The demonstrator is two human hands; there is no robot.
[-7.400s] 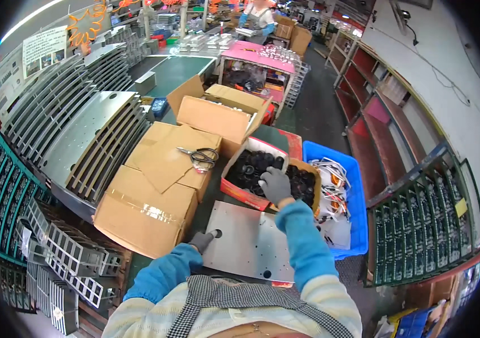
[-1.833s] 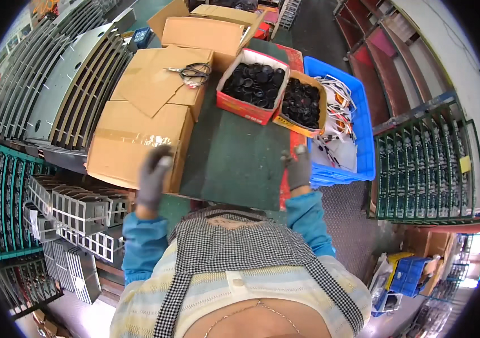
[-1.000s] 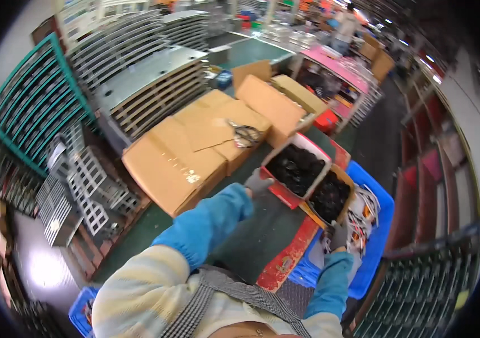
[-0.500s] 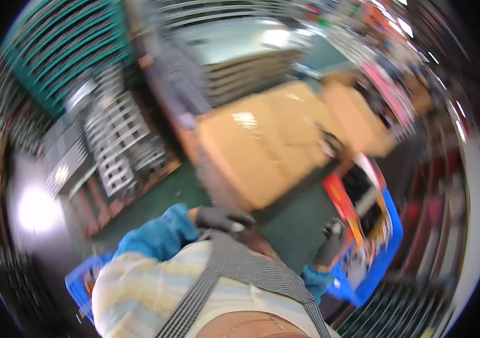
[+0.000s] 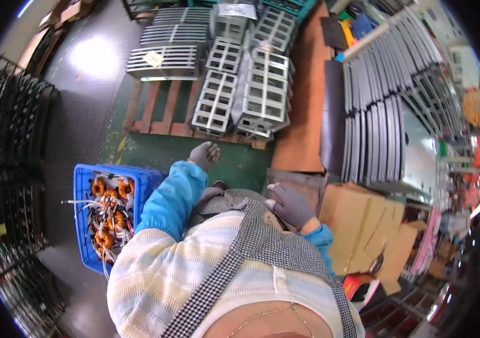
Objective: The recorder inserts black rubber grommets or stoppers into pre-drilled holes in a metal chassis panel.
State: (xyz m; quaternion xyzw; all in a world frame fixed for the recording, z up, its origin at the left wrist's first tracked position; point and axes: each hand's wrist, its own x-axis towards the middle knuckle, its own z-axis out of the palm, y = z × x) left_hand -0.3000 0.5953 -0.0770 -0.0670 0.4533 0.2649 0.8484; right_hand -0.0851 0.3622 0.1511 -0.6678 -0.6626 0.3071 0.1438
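Observation:
Both of my hands wear grey gloves, and light blue sleeves cover the forearms. My left hand (image 5: 205,155) is held out in front, its fingers loosely bent and nothing visible in them. Green floor lies beneath it, short of the wooden pallet. My right hand (image 5: 292,205) hangs in front of my checked apron (image 5: 257,242), fingers partly stretched and apart, with nothing seen in it. To the left of my left forearm stands a blue crate (image 5: 85,219) full of copper-wound ring coils (image 5: 115,219) with loose white and black wires.
Ahead, a wooden pallet (image 5: 164,110) bears slotted metal frames (image 5: 262,93). At right are an orange-brown board (image 5: 302,112), upright stacked metal panels (image 5: 375,135) and a large cardboard box (image 5: 352,225). Dark racks (image 5: 9,124) line the left side.
My view has swung left: the pallet is now straight ahead and the cardboard box at right. My right hand has left the side of the blue bin and is before my apron.

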